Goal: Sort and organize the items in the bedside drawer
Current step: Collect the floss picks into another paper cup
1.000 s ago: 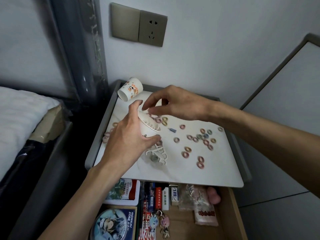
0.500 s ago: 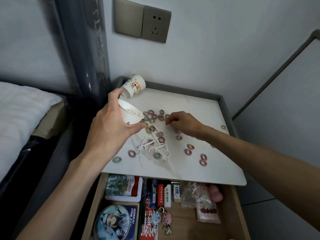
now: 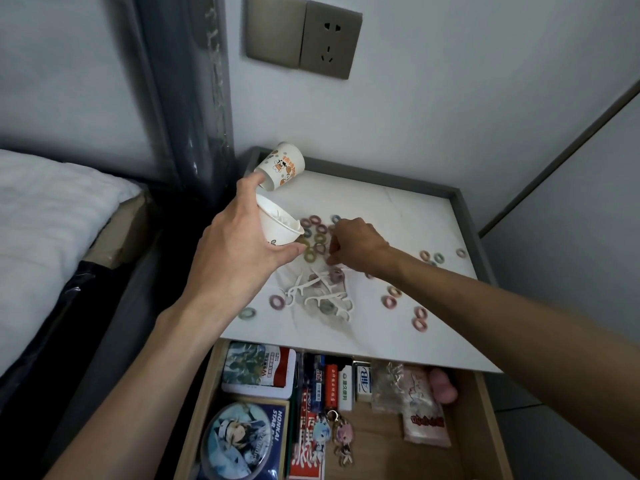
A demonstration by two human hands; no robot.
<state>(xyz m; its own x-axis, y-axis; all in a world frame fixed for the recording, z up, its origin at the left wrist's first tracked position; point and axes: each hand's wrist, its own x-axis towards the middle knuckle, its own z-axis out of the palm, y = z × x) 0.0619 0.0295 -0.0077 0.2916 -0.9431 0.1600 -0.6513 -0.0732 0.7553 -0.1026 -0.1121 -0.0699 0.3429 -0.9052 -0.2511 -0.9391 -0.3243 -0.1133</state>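
box (image 3: 278, 426) reading "honkai star", left hand (image 3: 239, 251) gripping white cup (image 3: 278, 226)

The white marble-patterned desk (image 3: 398, 216) carries scattered small coloured hair rings (image 3: 389, 302), white plastic floss picks (image 3: 325, 298), and a printed paper cup (image 3: 282, 166) on its side.
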